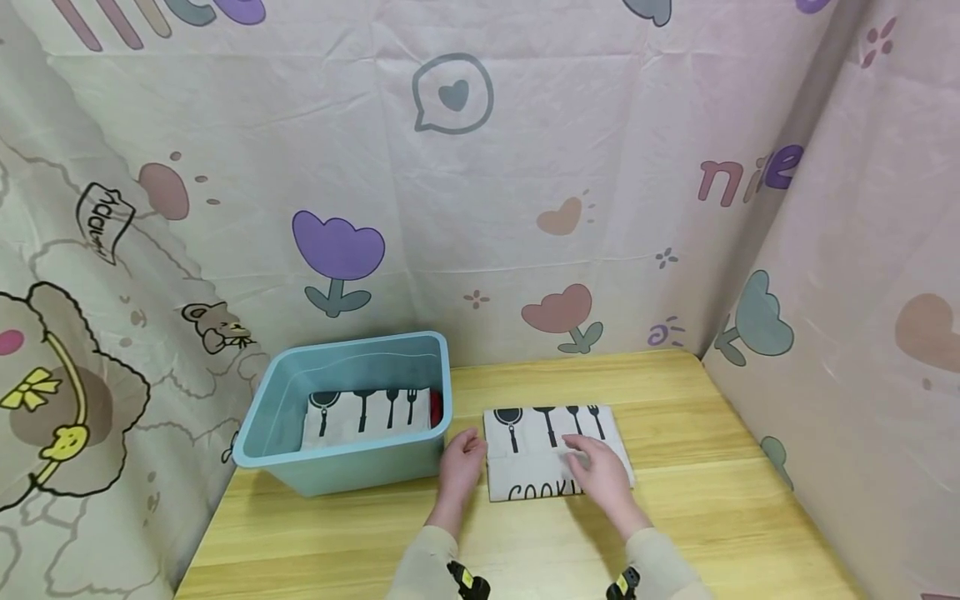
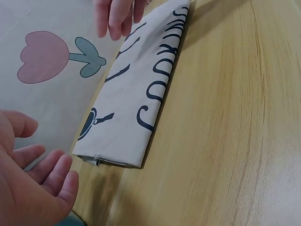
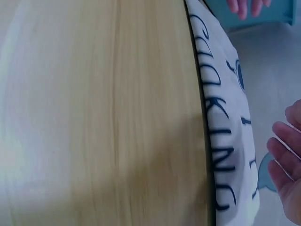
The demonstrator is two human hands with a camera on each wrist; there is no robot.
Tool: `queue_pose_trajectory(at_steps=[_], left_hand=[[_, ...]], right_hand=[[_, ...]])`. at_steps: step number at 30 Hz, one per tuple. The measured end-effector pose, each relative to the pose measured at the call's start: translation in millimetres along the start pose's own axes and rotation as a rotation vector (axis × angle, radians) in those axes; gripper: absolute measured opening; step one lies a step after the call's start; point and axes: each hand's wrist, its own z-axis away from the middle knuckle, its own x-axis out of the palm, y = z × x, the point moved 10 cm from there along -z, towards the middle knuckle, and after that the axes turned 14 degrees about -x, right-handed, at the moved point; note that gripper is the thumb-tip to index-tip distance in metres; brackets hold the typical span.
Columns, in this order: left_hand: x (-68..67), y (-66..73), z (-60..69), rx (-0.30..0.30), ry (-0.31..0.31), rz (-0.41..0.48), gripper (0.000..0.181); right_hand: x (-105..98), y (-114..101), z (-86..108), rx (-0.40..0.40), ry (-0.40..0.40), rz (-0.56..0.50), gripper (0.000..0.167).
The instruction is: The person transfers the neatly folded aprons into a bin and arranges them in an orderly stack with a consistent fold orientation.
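A folded white cloth (image 1: 525, 467) printed with dark kitchen utensils and "COOKING" lettering lies flat on the table. Beside its left edge is my left hand (image 1: 460, 467), with loosely bent fingers and nothing in them. My right hand (image 1: 602, 477) hovers over the cloth's right part, its fingers relaxed. From the left wrist view, my left hand (image 2: 40, 186) is apart from the folded end of the cloth (image 2: 122, 136). In the right wrist view, the right hand's fingers (image 3: 284, 148) are spread beside the cloth (image 3: 225, 127) and hold nothing.
A light blue plastic bin (image 1: 352, 475) stands left of the cloth, near my left hand. Inside it lie a similar printed folded cloth (image 1: 345, 421) and something red (image 1: 436, 408). Patterned curtains (image 1: 480, 208) border the wooden table (image 1: 720, 483) at the back and sides.
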Motion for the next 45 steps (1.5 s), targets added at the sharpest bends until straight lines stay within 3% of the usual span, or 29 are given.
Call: queue_pose_trajectory(at_steps=[16,30,45], left_hand=[[12.5,-1.6,-7.9,-0.062,0.034,-0.026,0.046],[15.0,-5.2,-13.9,-0.090,0.045,-0.024,0.051],[21.3,-6.5,-18.4,-0.121,0.005,0.005,0.057]], right_hand=[[-37.2,53.2,3.7,0.122,0.083,-0.003,0.035],[-33.0,98.2,9.3,0.349,-0.100,-0.061,0.049],[-14.8,116.8,9.7,0.483,-0.282,-0.128,0.055]])
